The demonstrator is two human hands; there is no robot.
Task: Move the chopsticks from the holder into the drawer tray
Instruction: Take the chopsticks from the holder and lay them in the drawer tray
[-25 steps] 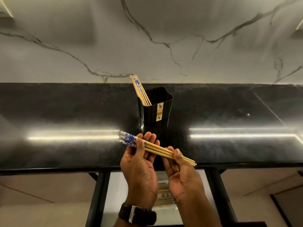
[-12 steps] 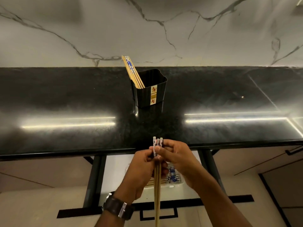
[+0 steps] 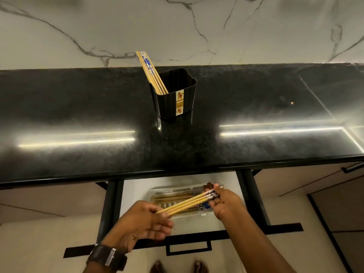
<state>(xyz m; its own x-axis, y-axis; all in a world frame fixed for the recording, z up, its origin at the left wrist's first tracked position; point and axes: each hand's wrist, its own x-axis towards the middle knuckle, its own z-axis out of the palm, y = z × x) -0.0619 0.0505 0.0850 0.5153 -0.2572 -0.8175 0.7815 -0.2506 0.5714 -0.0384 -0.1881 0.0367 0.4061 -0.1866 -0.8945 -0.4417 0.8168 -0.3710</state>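
Note:
A small bundle of bamboo chopsticks (image 3: 189, 202) with blue-and-white ends lies almost level just above the clear drawer tray (image 3: 157, 191). My left hand (image 3: 143, 223) pinches its plain tips and my right hand (image 3: 224, 201) grips its patterned ends. Inside the tray lie several more chopsticks, partly hidden by the bundle. The black holder (image 3: 177, 97) stands on the counter with several chopsticks (image 3: 151, 73) leaning out of its left corner.
The white drawer (image 3: 134, 194) is pulled out under the glossy black counter (image 3: 78, 115), with black rails at both sides and a black front with a handle (image 3: 189, 248). A marble wall rises behind. My feet show at the bottom edge.
The bundle went from upright at the counter's edge to nearly level, down over the tray. My right hand slid to the patterned ends, my left hand to the plain tips.

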